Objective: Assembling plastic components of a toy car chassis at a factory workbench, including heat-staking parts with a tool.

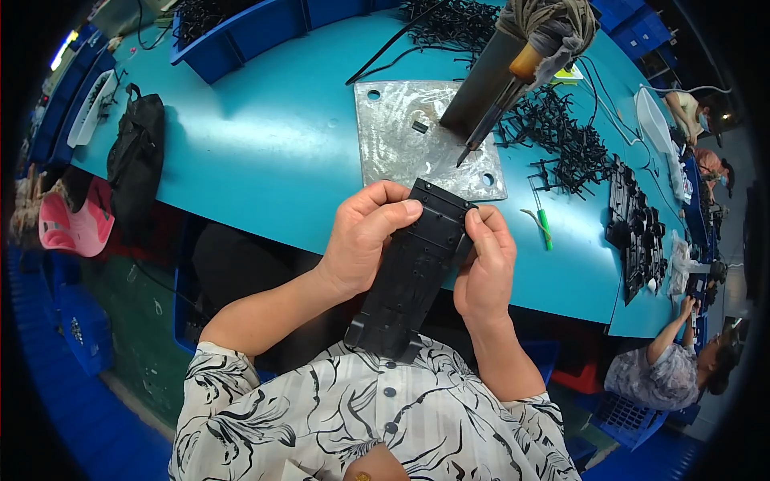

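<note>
A long black plastic panel [409,276] with small holes and raised ribs is held slantwise in front of my chest. My left hand [365,232] grips its left edge near the top, the thumb pressed on its face. On the opposite edge my right hand [488,260] is closed, thumb near the upper right corner. Just beyond the panel's top lies a scratched metal plate [393,152] with corner holes and a small black piece [419,127] on it. A soldering iron [501,100] with a wooden handle leans tip-down at the metal post [473,88].
Black plastic sprue scraps [557,136] are heaped at the right, by a green-handled tool [545,228]. More black panels [634,228] are stacked farther right. A black bag [136,152] hangs over the table's left edge. A blue bin [241,44] stands behind. Co-workers [666,369] sit at the right.
</note>
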Tool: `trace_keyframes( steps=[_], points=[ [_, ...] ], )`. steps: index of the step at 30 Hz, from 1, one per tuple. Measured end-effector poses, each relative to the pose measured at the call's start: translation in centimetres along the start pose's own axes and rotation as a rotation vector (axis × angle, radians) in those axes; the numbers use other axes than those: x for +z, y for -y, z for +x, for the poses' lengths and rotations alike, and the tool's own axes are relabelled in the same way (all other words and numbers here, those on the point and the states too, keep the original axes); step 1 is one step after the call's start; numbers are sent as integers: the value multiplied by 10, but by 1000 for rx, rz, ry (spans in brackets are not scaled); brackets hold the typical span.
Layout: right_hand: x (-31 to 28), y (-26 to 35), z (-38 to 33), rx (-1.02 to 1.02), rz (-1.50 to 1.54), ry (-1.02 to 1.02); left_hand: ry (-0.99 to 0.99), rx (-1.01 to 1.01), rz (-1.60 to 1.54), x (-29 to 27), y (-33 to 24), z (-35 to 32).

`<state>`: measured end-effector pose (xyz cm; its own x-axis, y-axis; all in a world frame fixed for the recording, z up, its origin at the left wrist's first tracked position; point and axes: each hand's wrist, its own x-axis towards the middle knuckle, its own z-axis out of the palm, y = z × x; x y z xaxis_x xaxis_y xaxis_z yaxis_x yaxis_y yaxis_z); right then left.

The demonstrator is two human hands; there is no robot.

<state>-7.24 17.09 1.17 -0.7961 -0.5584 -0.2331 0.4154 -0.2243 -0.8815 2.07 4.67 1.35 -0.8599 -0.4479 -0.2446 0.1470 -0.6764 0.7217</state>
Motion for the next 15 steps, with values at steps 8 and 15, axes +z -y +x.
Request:
trace_keyframes(
  steps=[8, 15],
  points=[
    [-3, -1, 0, 3, 13, 1, -5, -13, 5, 0, 2, 1],
    [2, 1, -4, -73, -60, -32, 8, -8, 49, -2, 8, 1]
  ],
)
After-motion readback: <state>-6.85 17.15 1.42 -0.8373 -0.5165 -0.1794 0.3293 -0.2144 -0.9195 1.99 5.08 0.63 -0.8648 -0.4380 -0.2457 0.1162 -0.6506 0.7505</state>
